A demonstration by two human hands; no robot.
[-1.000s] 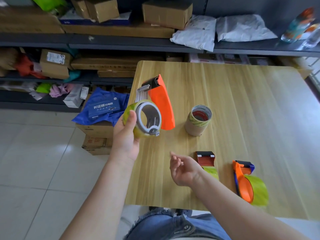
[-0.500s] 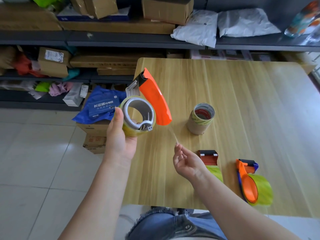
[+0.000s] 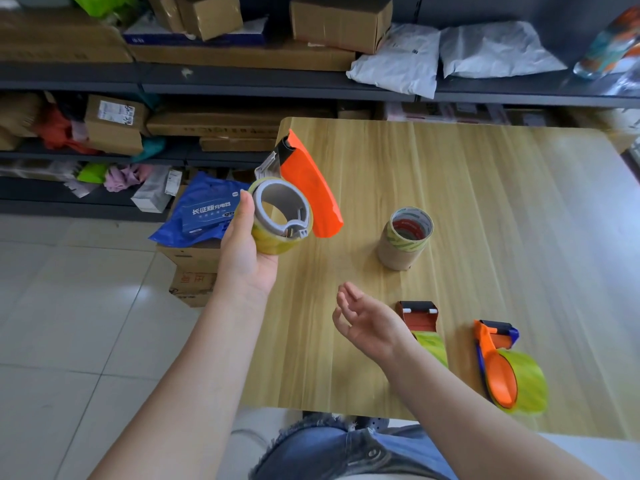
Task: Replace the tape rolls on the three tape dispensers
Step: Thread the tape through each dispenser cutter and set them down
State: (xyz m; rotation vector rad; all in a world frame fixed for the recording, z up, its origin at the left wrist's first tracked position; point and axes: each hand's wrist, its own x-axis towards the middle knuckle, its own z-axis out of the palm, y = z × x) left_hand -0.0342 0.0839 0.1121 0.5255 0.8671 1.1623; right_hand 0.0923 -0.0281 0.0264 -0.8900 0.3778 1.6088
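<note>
The left hand (image 3: 247,251) grips an orange dispenser (image 3: 306,187) by its yellow tape roll (image 3: 273,237), held in the air above the left edge of the table (image 3: 485,202). The right hand (image 3: 372,322) is empty, with relaxed fingers, near the front edge. Two other dispensers lie close to the front edge: a red one (image 3: 419,315) just beside the right wrist and an orange-blue one (image 3: 497,365) further right. A stack of empty cores (image 3: 405,239) stands in the middle. I think the loose end of the tape may stick back onto the roll, because nothing holds it. The dispenser could also slip down, since only the roll is gripped.
</note>
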